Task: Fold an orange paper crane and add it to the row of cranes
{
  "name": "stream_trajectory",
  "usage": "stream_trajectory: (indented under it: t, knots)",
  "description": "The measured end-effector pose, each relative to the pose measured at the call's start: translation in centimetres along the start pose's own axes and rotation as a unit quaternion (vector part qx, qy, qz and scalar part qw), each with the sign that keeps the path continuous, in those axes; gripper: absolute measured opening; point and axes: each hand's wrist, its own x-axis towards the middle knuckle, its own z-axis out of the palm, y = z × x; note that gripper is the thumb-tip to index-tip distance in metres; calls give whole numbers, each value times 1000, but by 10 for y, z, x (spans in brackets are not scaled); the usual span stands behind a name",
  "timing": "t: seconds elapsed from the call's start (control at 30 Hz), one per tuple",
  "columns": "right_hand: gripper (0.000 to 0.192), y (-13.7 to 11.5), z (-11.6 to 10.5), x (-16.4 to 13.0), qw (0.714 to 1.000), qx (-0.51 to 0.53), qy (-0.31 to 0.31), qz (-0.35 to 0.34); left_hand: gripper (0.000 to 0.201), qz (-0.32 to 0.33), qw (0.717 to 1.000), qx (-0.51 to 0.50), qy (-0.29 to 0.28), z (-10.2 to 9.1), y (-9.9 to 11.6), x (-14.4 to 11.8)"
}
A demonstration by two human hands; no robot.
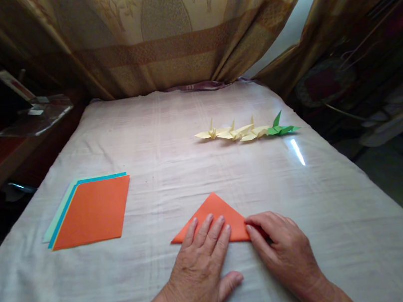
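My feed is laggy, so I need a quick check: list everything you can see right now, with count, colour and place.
folded paper triangle: one, orange, near middle of the table, under both hands
paper stack: one stack, orange sheet on top with blue and pale green edges showing, left side of the table
paper cranes: several pale yellow, in a row at the far right of the table
green crane: one, at the right end of that row
tablecloth: one, whitish, covering the table
curtains: beige patterned, behind the table
left hand: flat, fingers on the triangle
right hand: fingertips pressing the triangle's right corner
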Motion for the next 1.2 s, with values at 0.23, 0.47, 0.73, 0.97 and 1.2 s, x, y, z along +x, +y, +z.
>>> stream_trajectory:
  t: [0.23,0.47,0.73,0.97,1.2]
  knots:
    - [11,8,-13,4,997,22,63,25,72,6,1000,-1,12,3,-2,2]
    - [20,-18,-13,3,995,-13,15,-93,66,19,998,31,44,6,-2,1]
    - [23,-27,-10,-12,991,-83,-27,-102,64,23,997,42,52,9,-4,1]
    - [25,-33,-12,-26,993,-85,-13,-84,61,33,996,50,62,7,-5,4]
    - [32,-41,-7,-26,994,-101,-27,-33,55,41,996,54,64,7,-6,5]
